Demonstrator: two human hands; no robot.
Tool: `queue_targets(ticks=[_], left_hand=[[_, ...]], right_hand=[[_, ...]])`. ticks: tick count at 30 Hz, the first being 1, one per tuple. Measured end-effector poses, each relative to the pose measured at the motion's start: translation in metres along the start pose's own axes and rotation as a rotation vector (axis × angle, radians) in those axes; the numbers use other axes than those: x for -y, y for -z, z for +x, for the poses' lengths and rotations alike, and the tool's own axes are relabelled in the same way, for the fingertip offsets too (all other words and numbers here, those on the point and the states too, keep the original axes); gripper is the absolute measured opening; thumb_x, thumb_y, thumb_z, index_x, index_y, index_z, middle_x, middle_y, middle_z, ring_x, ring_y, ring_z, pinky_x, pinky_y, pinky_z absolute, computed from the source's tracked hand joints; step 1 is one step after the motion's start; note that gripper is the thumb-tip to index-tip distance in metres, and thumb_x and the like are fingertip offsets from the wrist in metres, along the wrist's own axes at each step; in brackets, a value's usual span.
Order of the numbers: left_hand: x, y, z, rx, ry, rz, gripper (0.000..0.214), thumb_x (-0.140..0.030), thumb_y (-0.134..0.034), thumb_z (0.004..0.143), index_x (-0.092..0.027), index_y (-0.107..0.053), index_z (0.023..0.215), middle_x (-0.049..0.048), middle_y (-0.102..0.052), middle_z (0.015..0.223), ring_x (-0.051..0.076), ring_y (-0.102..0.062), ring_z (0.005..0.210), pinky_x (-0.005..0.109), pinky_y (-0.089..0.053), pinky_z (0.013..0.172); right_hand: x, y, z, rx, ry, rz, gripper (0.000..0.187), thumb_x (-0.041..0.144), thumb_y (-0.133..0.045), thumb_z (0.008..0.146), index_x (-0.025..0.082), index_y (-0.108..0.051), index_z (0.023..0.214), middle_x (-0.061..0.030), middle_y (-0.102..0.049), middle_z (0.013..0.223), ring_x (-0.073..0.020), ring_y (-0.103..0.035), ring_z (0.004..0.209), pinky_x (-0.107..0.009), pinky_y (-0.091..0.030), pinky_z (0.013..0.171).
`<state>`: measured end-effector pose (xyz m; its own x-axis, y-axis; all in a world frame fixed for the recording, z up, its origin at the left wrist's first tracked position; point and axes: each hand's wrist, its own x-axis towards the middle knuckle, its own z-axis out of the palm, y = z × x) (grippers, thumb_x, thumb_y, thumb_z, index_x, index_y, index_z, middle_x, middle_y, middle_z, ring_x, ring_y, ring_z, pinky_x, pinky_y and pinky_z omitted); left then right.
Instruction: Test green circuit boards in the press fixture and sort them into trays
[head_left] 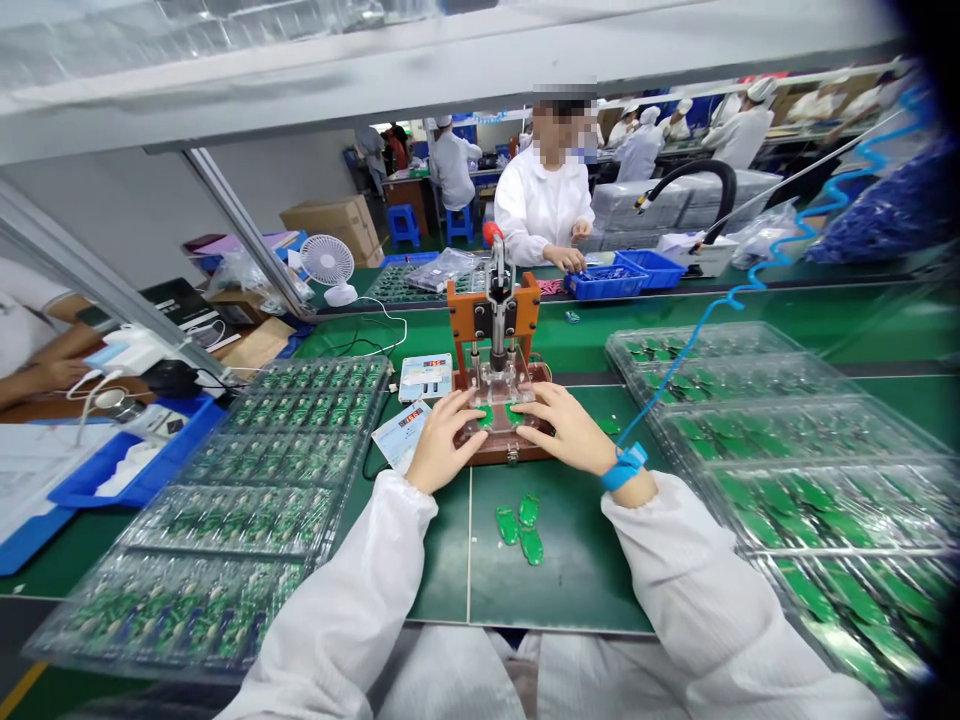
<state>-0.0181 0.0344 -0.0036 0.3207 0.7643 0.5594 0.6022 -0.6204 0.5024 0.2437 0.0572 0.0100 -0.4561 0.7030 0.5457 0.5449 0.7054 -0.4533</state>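
A toggle press (493,322) with an orange frame and red knob stands in front of me on a wooden-brown base. My left hand (446,440) is at the left side of its fixture, thumb and fingertips closed around the edges of a small green circuit board (486,416). On the fixture's right side, my right hand (568,428) pinches a second green circuit board (514,414) the same way. A blue wrist strap (624,467) with a coiled cord is on my right wrist. Three loose green circuit boards (531,546) lie on the mat nearer to me.
Clear plastic trays of boards flank me: a left tray (225,520) and a right tray (795,440). Two meters with red digits (426,378) sit left of the press. Beyond are a white fan (328,262), blue bins (609,281) and a co-worker in white (547,205).
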Motion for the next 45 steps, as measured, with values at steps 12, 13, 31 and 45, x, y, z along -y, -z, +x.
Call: queue_targets(ticks=[12,13,31,45], left_hand=[[-0.043,-0.039,-0.035,0.237,-0.422,0.177,0.038,-0.030,-0.055,0.099,-0.013,-0.059,0.133,0.0173,-0.048,0.154,0.033,-0.041,0.146,0.055,-0.040,0.117],[-0.041,-0.040,-0.036,0.259,-0.411,0.190,0.038,-0.030,-0.054,0.100,-0.014,-0.059,0.134,0.0175,-0.046,0.155,0.032,-0.040,0.147,0.055,-0.040,0.118],[-0.041,-0.041,-0.036,0.263,-0.366,0.160,0.026,-0.025,-0.053,0.100,-0.018,-0.068,0.121,0.0139,-0.046,0.156,0.031,-0.040,0.146,0.055,-0.040,0.118],[-0.038,-0.043,-0.038,0.273,-0.332,0.145,0.025,-0.026,-0.057,0.098,-0.021,-0.070,0.118,0.0115,-0.048,0.154,0.028,-0.040,0.145,0.051,-0.039,0.119]], right_hand=[[0.003,0.073,0.164,-0.554,0.001,0.159,0.042,0.056,-0.056,0.097,0.024,-0.062,0.124,-0.0076,-0.071,0.124,-0.0258,-0.065,0.120,-0.049,-0.050,0.108],[0.004,0.075,0.184,-0.502,-0.014,0.176,0.047,0.061,-0.053,0.096,0.023,-0.064,0.121,-0.0071,-0.073,0.116,-0.0259,-0.067,0.116,-0.051,-0.050,0.108],[0.113,0.064,0.087,-0.541,0.319,0.022,0.043,0.016,-0.049,0.103,0.027,-0.058,0.143,-0.0041,-0.071,0.132,-0.0221,-0.066,0.122,-0.040,-0.054,0.109],[0.081,0.012,0.053,-0.439,0.218,0.302,0.057,0.008,-0.044,0.100,0.039,-0.051,0.148,0.0024,-0.057,0.150,-0.0267,-0.047,0.145,-0.056,-0.043,0.122]])
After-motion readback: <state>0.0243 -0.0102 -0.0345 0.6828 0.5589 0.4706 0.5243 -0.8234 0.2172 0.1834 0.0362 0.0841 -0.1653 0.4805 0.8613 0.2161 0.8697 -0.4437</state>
